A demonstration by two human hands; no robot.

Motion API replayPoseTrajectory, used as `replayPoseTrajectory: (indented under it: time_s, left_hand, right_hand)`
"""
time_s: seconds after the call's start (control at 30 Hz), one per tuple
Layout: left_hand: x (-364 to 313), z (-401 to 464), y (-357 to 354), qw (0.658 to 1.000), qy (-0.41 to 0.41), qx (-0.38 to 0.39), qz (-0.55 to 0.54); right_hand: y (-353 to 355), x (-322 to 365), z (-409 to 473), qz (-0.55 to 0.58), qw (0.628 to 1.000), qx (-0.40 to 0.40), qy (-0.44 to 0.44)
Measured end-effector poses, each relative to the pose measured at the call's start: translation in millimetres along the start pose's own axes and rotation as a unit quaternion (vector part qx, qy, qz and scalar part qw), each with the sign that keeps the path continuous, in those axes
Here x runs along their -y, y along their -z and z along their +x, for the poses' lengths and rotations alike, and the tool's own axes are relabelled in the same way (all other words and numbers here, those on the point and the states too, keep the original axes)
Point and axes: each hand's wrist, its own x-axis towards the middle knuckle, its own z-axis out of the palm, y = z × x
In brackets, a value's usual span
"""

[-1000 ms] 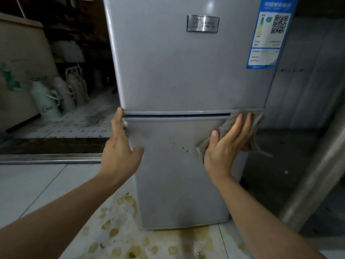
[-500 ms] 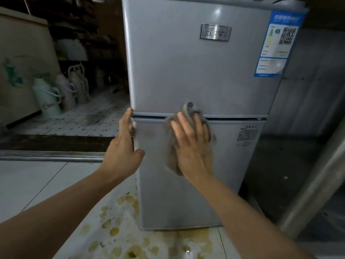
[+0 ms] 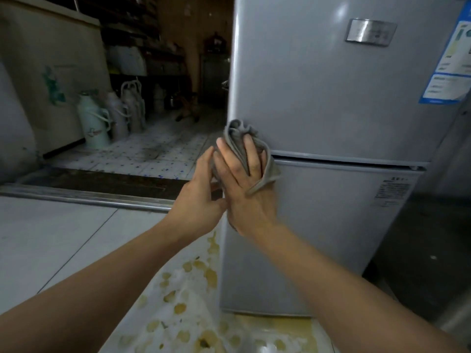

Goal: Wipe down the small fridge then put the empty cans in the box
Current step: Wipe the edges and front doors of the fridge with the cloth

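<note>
Small fridge [image 3: 318, 103], grey, two doors, stands upright on the pale tile floor [image 3: 51, 238], filling the right half of the view. Seam between upper and lower door runs level across its front. Metal badge [image 3: 370, 33] high on the upper door; blue-edged label [image 3: 451, 67] at the fridge's upper right; small printed sticker [image 3: 392, 192] at the lower door's top right.

Grey cloth [image 3: 240, 138], bunched, sits at the fridge's left front edge, right at the door seam. Right hand [image 3: 244, 184] presses it flat against the fridge, fingers extended and spread over the cloth, folds poking out above the fingertips and trailing off to the right. Left hand [image 3: 201, 194] is just left of the fridge's corner, touching the right hand, fingers straight and pointing up; whether it touches the cloth or the fridge's side, cannot tell.

Yellowish stains [image 3: 193, 289] blotch the floor at the fridge's foot, front and left. Further left of the fridge, beyond a metal threshold strip [image 3: 84, 197], a dim back room: several thermos jugs [image 3: 95, 123] standing on patterned tile beside a large pale chest [image 3: 51, 72].
</note>
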Motion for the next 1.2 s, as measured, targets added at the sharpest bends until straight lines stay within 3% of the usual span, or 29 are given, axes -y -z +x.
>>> replayPoseTrajectory:
  time_s: [0.2,0.3,0.43,0.57,0.63,0.73,0.83,0.93,1.1,1.2]
  left_hand:
    - [22.0,-18.7,21.4,0.994,0.068,-0.072,0.035]
    - [26.7,-23.1,26.7,0.993,0.077,-0.077,0.054]
    - [27.8,-30.7,26.9,0.991,0.085,-0.071,0.068]
    - [20.8,-38.0,21.4,0.992,0.082,-0.057,0.073]
    - [16.1,-36.9,17.6,0.993,0.078,-0.058,0.072]
    - [11.1,-29.0,7.1,0.992,0.082,-0.072,0.070]
    - [10.8,-20.8,-11.1,0.990,0.095,-0.072,0.074]
    - [16.1,-18.0,-30.8,0.990,0.098,-0.055,0.091]
    - [21.0,-19.4,-50.7,0.988,0.079,-0.055,0.120]
    - [23.2,-20.5,-57.7,0.987,0.079,-0.059,0.126]
  right_hand:
    - [-11.7,-7.2,-2.2,-0.083,0.991,0.010,0.102]
    - [-25.3,-4.2,-27.6,-0.086,0.981,0.081,0.151]
    - [-25.8,11.5,-64.8,-0.108,0.946,0.215,0.218]
    - [-12.8,-7.8,-64.3,-0.145,0.887,0.242,0.365]
    - [-1.2,-31.7,-46.5,-0.131,0.907,0.187,0.353]
    - [21.2,-62.4,-15.3,-0.099,0.956,0.069,0.267]
    - [25.9,-72.6,-14.7,-0.063,0.979,0.005,0.191]
    - [7.6,-69.2,-66.0,-0.060,0.991,0.027,0.120]
    - [-1.6,-80.2,-150.4,-0.074,0.950,0.151,0.263]
    - [7.3,-89.6,-142.2,-0.101,0.948,0.140,0.268]
